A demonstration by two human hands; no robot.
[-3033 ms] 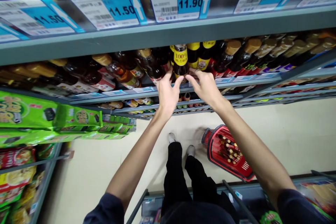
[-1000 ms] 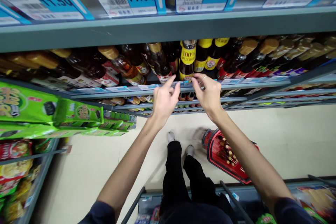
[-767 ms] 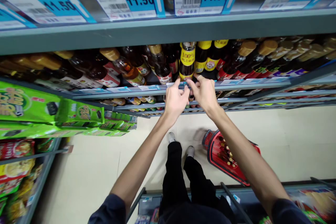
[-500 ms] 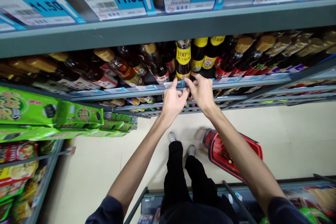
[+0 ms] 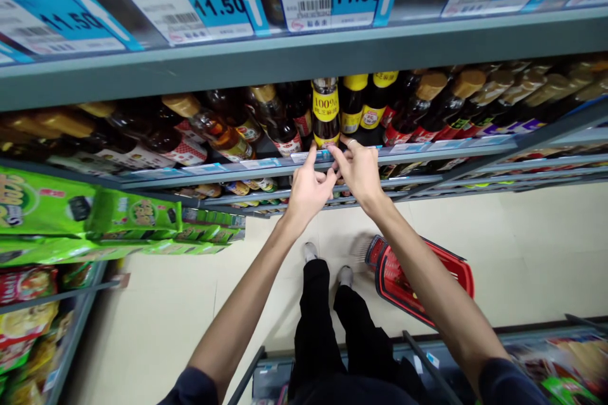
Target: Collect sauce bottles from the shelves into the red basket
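A dark bottle (image 5: 325, 120) with yellow labels, the upper one reading 100%, stands upright at the front of a shelf. My left hand (image 5: 310, 186) is at the shelf edge just below it, index finger pointing up by the price label strip (image 5: 306, 156) and thumb apart. My right hand (image 5: 361, 171) is beside it, its thumb near the bottle's base and its index finger reaching to the base's right side. The fingertips of both hands nearly meet; neither hand is wrapped round the bottle. The lower fingers are partly hidden.
Yellow-capped bottles (image 5: 354, 98) stand just right of it, with other sauce bottles (image 5: 280, 120) on the left. An upper shelf edge (image 5: 304, 57) with price tags overhangs. A red basket (image 5: 427, 278) stands on the floor; green snack packs (image 5: 137, 209) hang left.
The whole view has shifted slightly, with the shelf and bottles appearing a little lower and further left. Both hands stay at the bottle's base with nearly the same pose.
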